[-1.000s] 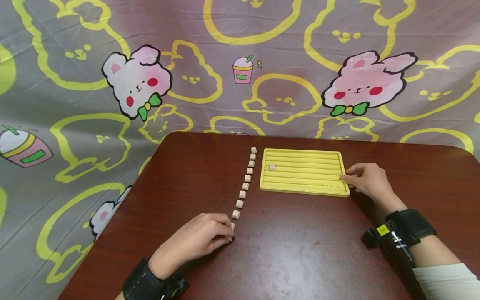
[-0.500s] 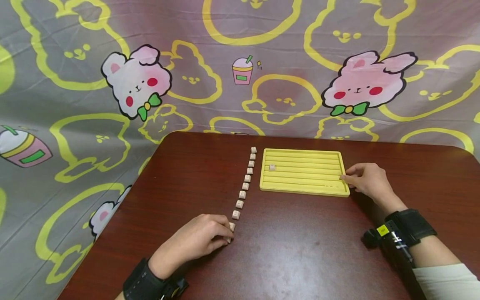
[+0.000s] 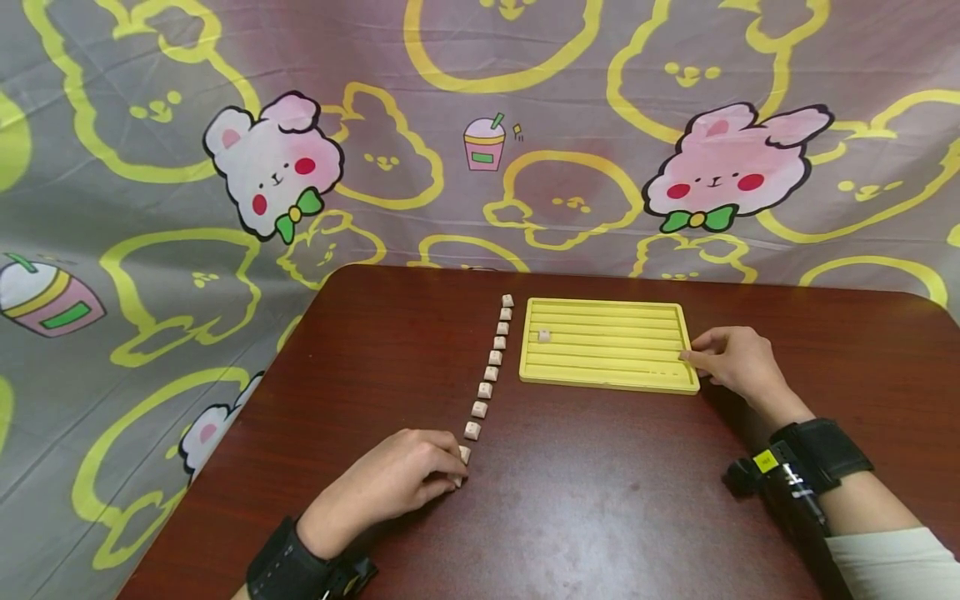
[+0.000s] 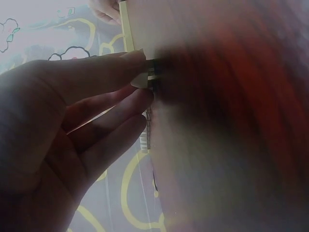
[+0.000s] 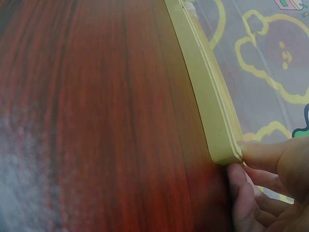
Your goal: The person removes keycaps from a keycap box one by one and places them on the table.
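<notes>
At the near end of a slanting row, my left hand (image 3: 408, 468) pinches a pale keycap (image 4: 140, 80) between thumb and fingertips, close over the table. The fingers cover most of that keycap in the head view. Right beside those fingers sits another keycap (image 3: 465, 455), partly hidden. Far to the right, my right hand (image 3: 738, 367) grips the right edge of a yellow ridged tray (image 3: 607, 386), with a finger and thumb at its corner in the right wrist view. One keycap (image 3: 544, 336) stands in a tray groove near the left end.
Several more keycaps (image 3: 485, 390) run in a line up the dark wooden table (image 3: 570, 483), left of the tray. Behind the table hangs a patterned cloth (image 3: 420, 150). A black wrist strap (image 3: 821, 454) with a camera is on the right wrist.
The left fingers have shifted very slightly left, so more of the neighbouring keycap shows. The right hand and the tray have stayed put.
</notes>
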Available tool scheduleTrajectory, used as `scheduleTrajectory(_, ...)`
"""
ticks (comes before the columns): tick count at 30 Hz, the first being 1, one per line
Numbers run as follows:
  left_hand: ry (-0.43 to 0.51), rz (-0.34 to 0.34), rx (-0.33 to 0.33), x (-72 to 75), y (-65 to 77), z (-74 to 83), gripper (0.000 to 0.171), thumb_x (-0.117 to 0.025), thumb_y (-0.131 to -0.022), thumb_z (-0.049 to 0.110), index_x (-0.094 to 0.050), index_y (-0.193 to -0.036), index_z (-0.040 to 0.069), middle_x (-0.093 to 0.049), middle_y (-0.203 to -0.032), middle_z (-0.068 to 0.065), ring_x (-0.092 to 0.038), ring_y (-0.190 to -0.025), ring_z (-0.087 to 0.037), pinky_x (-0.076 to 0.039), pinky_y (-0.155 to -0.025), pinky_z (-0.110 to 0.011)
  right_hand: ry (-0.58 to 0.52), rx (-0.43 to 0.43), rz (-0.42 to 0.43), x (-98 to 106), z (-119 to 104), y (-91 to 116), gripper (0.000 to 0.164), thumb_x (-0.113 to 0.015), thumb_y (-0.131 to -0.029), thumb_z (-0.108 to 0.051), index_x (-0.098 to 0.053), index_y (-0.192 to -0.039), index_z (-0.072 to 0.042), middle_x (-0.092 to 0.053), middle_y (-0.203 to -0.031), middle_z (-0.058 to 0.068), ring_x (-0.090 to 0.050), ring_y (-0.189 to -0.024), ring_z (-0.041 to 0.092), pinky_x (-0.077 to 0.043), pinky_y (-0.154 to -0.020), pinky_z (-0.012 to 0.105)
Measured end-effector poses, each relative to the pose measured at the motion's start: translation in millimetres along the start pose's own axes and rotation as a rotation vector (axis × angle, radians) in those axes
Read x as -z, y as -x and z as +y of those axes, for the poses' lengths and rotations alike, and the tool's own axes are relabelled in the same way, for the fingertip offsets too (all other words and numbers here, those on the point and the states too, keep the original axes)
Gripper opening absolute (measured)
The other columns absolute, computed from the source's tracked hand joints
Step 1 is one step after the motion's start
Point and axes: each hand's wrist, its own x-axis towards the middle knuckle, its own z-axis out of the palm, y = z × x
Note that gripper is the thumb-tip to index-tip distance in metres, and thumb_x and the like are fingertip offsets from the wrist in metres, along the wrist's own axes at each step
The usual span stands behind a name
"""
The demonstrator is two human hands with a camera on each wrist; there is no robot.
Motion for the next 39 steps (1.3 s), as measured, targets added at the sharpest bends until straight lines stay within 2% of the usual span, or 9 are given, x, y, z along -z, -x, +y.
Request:
scheduleTrajectory(15, 0.006, -0.007, 0.014, -0.8, 1.9, 0.9, 0.016, -0.080, -0.081, 0.012, -0.079, -0.096, 0.020, -0.070, -0.094, 0.011, -0.066, -0.089, 0.000, -0.056, -0.077, -0.020, 0.006, -0.004, 0.008, 0, 0, 1, 0.037, -0.074, -0.088, -0.028, -0.069, -0.109, 0.003, -0.073, -0.089, 0.017, -0.065, -0.065, 0.014, -0.055, -0.057, 0.025)
scheduleTrajectory(26, 0.007, 0.004, 0.010, 1.2, 2.3, 2.0, 0.015, -0.080, -0.081, 0.013, -0.079, -0.095, 0.021, -0.069, -0.094, 0.012, -0.065, -0.088, 0.000, -0.056, -0.076, -0.021, -0.011, -0.012, -0.013, 1, -1, 0, 0.036, -0.072, -0.090, -0.028, -0.069, -0.108, 0.002, -0.073, -0.089, 0.017, -0.067, -0.070, 0.015, -0.057, -0.059, 0.026)
scheduleTrajectory(33, 0.001, 0.006, 0.001, 11.3, -3.4, 2.2, 0.014, -0.079, -0.083, 0.015, -0.078, -0.096, 0.020, -0.069, -0.094, 0.011, -0.065, -0.086, 0.000, -0.056, -0.076, -0.021, -0.017, -0.010, -0.010, 1, -1, 0, 0.035, -0.072, -0.090, -0.028, -0.069, -0.108, 0.002, -0.073, -0.090, 0.017, -0.068, -0.071, 0.015, -0.058, -0.061, 0.027)
scheduleTrajectory(39, 0.005, 0.048, -0.042, 27.5, -18.5, -1.7, 0.016, -0.078, -0.085, 0.016, -0.077, -0.101, 0.017, -0.070, -0.095, 0.006, -0.067, -0.087, -0.005, -0.057, -0.076, -0.024, -0.009, -0.011, 0.000, 0, -1, 0, 0.035, -0.073, -0.089, -0.027, -0.069, -0.107, 0.002, -0.073, -0.090, 0.017, -0.067, -0.070, 0.015, -0.057, -0.059, 0.026)
